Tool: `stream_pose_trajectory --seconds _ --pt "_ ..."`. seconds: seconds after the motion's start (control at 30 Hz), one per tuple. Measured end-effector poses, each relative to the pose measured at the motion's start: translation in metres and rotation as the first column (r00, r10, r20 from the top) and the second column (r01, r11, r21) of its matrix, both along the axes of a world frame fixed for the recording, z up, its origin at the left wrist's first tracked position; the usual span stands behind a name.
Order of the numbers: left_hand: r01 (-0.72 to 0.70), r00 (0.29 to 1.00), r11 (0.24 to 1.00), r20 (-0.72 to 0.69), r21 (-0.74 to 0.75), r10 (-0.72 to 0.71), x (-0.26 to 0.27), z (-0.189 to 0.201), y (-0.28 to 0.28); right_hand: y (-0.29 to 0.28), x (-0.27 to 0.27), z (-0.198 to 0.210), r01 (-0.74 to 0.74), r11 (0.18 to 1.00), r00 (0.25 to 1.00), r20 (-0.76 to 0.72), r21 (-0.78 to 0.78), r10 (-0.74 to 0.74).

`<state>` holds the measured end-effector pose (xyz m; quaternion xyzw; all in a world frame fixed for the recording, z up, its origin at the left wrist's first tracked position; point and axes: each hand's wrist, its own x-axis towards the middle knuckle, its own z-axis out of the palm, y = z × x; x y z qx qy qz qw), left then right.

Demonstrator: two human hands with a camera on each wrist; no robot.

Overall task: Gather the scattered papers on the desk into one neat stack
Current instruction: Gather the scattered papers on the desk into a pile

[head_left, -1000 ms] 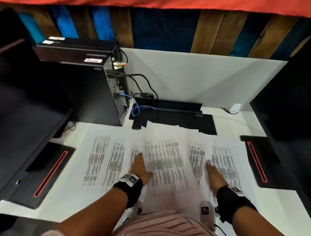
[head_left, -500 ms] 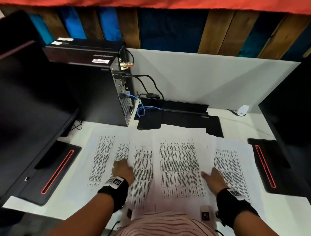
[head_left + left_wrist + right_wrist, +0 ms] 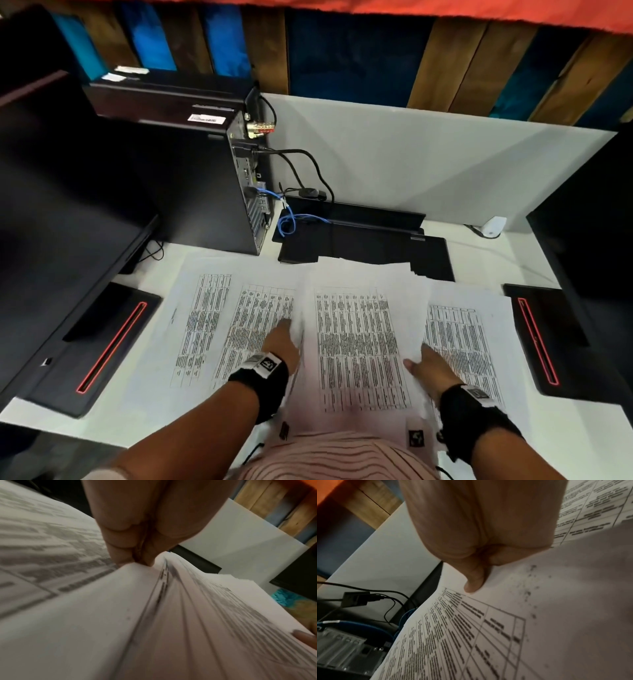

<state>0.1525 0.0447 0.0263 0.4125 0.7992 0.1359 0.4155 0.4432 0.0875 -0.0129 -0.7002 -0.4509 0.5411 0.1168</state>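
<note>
Printed sheets lie spread over the white desk [image 3: 582,435]. A thick middle stack [image 3: 356,342] sits between two loose sheets on the left [image 3: 219,325] and one on the right [image 3: 459,335]. My left hand [image 3: 282,339] is at the stack's raised left edge. In the left wrist view its fingertips [image 3: 123,547] pinch that edge of the stack [image 3: 188,615]. My right hand [image 3: 428,366] holds the stack's right edge. Its thumb [image 3: 474,580] presses on the top sheet [image 3: 471,635], and the fingers go out of sight under the stack.
A black PC tower [image 3: 191,185] with cables [image 3: 291,219] stands at the back left. Behind the papers lies a flat black device [image 3: 363,236]. Monitor bases with red stripes flank the papers at the left [image 3: 102,342] and right [image 3: 541,342]. A white partition [image 3: 411,164] closes the back.
My left hand came right from the loose left sheets to the middle stack's edge. One left sheet is gone from view. My right hand shifted onto the stack's right edge.
</note>
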Motion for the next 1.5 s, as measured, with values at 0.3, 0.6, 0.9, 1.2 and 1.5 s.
stream_pose_trajectory --seconds 0.3,0.6,0.9,1.2,1.5 --pt "0.113 0.991 0.992 -0.074 0.062 -0.108 0.012 0.002 0.008 -0.010 -0.007 0.015 0.109 0.994 0.972 -0.213 0.010 -0.104" --pt "-0.184 0.934 0.982 -0.304 0.037 0.187 -0.071 0.013 -0.004 -0.013 -0.006 -0.004 0.102 0.989 0.972 -0.223 0.102 -0.077" --pt "-0.306 0.952 0.951 -0.011 0.035 0.306 -0.070 0.007 -0.032 -0.012 -0.009 -0.005 0.122 0.983 0.954 -0.288 0.134 -0.079" --pt "-0.409 0.832 0.903 -0.461 -0.135 0.308 -0.163 0.009 -0.047 -0.014 -0.008 -0.002 0.148 0.981 0.956 -0.274 0.128 -0.108" --pt "-0.502 0.821 0.842 -0.415 -0.197 0.392 -0.180 -0.004 -0.040 -0.015 -0.010 0.000 0.132 0.985 0.972 -0.210 0.110 -0.107"
